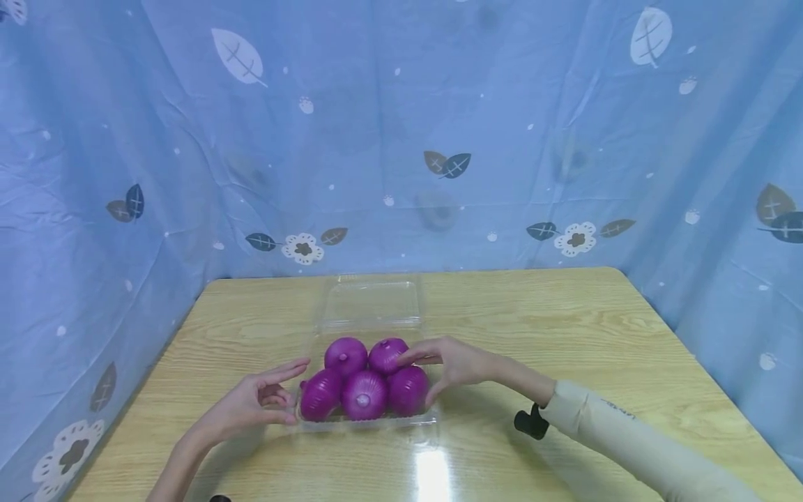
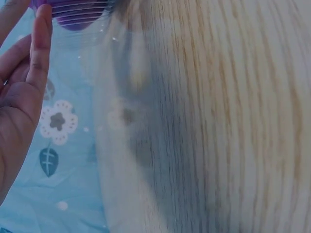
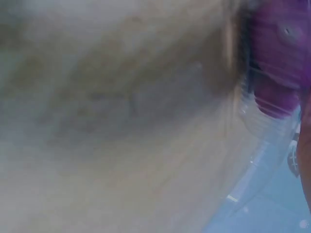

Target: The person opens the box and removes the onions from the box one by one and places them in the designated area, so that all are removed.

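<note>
Several purple-red onions (image 1: 364,395) sit in two rows in a clear plastic clamshell box (image 1: 376,424), whose hinged lid (image 1: 371,301) lies back on its far side. At the box's left end is my left hand (image 1: 254,401), thumb at the near corner and forefinger stretched toward the left onions. In the left wrist view its straight fingertips (image 2: 43,14) come right up to the ribbed box wall. My right hand (image 1: 454,362) spans the right end, fingers reaching over the back right onion (image 1: 385,354) and thumb beside the front right onion (image 1: 408,391).
The box stands on a wood-grain table (image 1: 539,321). A blue leaf-patterned curtain (image 1: 401,139) closes in the back and both sides. Below my right sleeve (image 1: 627,432) hangs a black wrist device (image 1: 531,422).
</note>
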`<action>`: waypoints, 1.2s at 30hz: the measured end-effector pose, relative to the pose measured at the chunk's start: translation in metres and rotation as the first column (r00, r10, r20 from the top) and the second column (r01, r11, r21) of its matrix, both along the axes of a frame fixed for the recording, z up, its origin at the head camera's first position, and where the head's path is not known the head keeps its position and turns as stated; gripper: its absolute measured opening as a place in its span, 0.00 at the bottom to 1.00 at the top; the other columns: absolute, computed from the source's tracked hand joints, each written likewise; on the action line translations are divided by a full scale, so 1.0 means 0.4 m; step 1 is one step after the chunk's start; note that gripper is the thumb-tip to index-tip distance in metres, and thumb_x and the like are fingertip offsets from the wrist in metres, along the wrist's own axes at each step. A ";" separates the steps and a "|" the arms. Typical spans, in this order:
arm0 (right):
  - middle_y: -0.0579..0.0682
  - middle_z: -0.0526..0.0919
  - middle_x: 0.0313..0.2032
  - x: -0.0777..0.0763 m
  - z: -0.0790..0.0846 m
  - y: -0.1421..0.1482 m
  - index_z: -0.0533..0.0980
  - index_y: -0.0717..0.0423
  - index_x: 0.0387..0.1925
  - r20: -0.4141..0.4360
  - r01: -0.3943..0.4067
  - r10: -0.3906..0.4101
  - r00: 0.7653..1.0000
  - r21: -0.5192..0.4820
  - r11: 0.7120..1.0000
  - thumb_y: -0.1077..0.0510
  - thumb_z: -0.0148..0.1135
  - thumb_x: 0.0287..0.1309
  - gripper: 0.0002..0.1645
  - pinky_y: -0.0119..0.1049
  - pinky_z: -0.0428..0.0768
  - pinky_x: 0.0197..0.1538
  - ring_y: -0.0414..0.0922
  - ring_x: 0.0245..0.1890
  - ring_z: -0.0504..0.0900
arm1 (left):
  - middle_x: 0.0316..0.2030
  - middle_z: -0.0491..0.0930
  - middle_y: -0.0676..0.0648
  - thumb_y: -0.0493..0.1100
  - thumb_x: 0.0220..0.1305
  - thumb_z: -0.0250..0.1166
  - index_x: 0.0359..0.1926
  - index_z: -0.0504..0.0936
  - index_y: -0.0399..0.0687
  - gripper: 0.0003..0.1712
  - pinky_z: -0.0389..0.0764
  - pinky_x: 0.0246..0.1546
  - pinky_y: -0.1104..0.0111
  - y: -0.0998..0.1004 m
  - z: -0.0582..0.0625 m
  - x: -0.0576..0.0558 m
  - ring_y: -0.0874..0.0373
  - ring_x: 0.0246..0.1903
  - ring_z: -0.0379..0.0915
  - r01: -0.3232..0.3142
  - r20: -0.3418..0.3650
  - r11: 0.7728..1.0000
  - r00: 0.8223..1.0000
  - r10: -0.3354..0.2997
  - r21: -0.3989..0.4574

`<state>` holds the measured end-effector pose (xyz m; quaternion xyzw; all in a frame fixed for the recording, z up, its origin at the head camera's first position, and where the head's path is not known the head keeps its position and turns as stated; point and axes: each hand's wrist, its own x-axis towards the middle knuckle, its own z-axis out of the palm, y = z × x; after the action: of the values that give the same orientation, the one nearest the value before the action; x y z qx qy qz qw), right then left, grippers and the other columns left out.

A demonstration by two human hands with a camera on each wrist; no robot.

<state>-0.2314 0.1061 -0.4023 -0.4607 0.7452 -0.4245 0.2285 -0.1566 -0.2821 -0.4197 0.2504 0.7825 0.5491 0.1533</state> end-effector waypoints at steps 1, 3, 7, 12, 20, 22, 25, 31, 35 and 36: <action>0.54 0.72 0.63 -0.008 0.002 -0.002 0.68 0.62 0.64 0.009 -0.027 0.027 1.000 0.014 1.000 0.61 0.78 0.37 0.48 0.36 0.66 0.65 0.47 0.64 0.68 | 0.69 0.51 0.28 0.35 0.52 0.71 0.70 0.56 0.33 0.48 0.81 0.45 0.69 0.001 -0.001 -0.002 0.60 0.39 0.77 0.004 0.010 1.000 1.000 -0.004 0.005; 0.54 0.72 0.62 -0.022 0.012 -0.007 0.68 0.63 0.63 0.023 -0.077 0.076 0.997 0.040 0.996 0.62 0.78 0.38 0.47 0.36 0.66 0.66 0.47 0.64 0.68 | 0.69 0.50 0.28 0.34 0.52 0.71 0.70 0.56 0.33 0.48 0.81 0.45 0.68 0.004 -0.002 -0.004 0.60 0.39 0.77 0.010 0.024 1.000 1.000 -0.010 0.011; 0.53 0.73 0.61 -0.040 0.031 -0.022 0.70 0.62 0.61 0.055 -0.125 0.119 0.991 0.129 0.984 0.63 0.78 0.37 0.45 0.34 0.64 0.66 0.46 0.64 0.69 | 0.68 0.50 0.26 0.35 0.52 0.71 0.70 0.55 0.31 0.48 0.81 0.45 0.68 0.007 -0.004 -0.006 0.60 0.39 0.78 0.022 0.028 1.000 0.999 -0.022 0.009; 0.48 0.71 0.62 -0.043 0.043 -0.041 0.73 0.53 0.60 0.024 -0.136 0.135 0.991 0.305 0.942 0.60 0.81 0.34 0.45 0.34 0.67 0.64 0.44 0.64 0.67 | 0.68 0.51 0.25 0.36 0.53 0.72 0.70 0.57 0.32 0.48 0.81 0.44 0.69 0.011 -0.004 -0.008 0.60 0.39 0.78 0.015 0.034 1.000 0.999 -0.015 -0.008; 0.51 0.72 0.60 -0.035 0.044 -0.071 0.69 0.53 0.64 -0.090 -0.176 0.237 0.967 0.436 0.883 0.51 0.78 0.43 0.46 0.29 0.72 0.57 0.39 0.58 0.71 | 0.69 0.49 0.26 0.35 0.53 0.71 0.69 0.56 0.29 0.47 0.81 0.43 0.69 0.009 -0.008 -0.007 0.62 0.37 0.77 0.025 0.023 0.999 0.999 -0.026 0.023; 0.51 0.73 0.60 -0.034 0.046 -0.075 0.69 0.53 0.64 -0.111 -0.177 0.250 0.962 0.445 0.878 0.50 0.77 0.43 0.45 0.28 0.72 0.57 0.39 0.57 0.72 | 0.68 0.50 0.25 0.35 0.53 0.71 0.69 0.56 0.28 0.48 0.82 0.42 0.68 0.009 -0.009 -0.005 0.61 0.37 0.77 0.028 0.008 0.999 1.000 -0.028 0.021; 0.49 0.75 0.57 -0.032 0.047 -0.075 0.72 0.51 0.61 -0.148 -0.166 0.251 0.957 0.430 0.888 0.50 0.78 0.41 0.42 0.28 0.73 0.55 0.38 0.55 0.74 | 0.67 0.51 0.24 0.35 0.53 0.71 0.69 0.55 0.28 0.48 0.82 0.42 0.68 0.010 -0.008 -0.003 0.61 0.37 0.78 0.034 -0.011 0.999 0.999 -0.034 0.007; 0.48 0.75 0.57 -0.033 0.057 -0.062 0.74 0.48 0.56 -0.156 -0.180 0.236 0.959 0.306 0.935 0.55 0.79 0.39 0.38 0.28 0.75 0.53 0.37 0.54 0.73 | 0.58 0.66 0.27 0.37 0.54 0.71 0.70 0.55 0.31 0.48 0.82 0.41 0.69 0.017 0.007 -0.007 0.63 0.35 0.77 0.056 -0.005 0.998 0.998 -0.057 -0.040; 0.52 0.71 0.60 -0.029 0.070 -0.050 0.71 0.52 0.58 -0.075 -0.237 0.252 0.965 0.165 0.958 0.61 0.75 0.43 0.38 0.32 0.77 0.53 0.39 0.56 0.71 | 0.57 0.70 0.33 0.37 0.54 0.71 0.70 0.55 0.31 0.47 0.82 0.39 0.69 0.016 0.018 -0.007 0.64 0.35 0.76 0.061 0.006 0.997 0.998 -0.060 -0.053; 0.54 0.70 0.61 -0.027 0.073 -0.047 0.70 0.53 0.59 -0.048 -0.246 0.254 0.966 0.125 0.961 0.62 0.74 0.44 0.38 0.33 0.77 0.53 0.40 0.57 0.71 | 0.58 0.70 0.35 0.37 0.54 0.71 0.70 0.56 0.31 0.47 0.82 0.39 0.69 0.015 0.020 -0.006 0.64 0.35 0.76 0.058 0.006 0.997 0.998 -0.058 -0.055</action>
<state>-0.2422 0.0874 -0.3733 -0.5501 0.7117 -0.3327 0.2832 -0.1591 -0.2763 -0.4118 0.2675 0.7895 0.5230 0.1779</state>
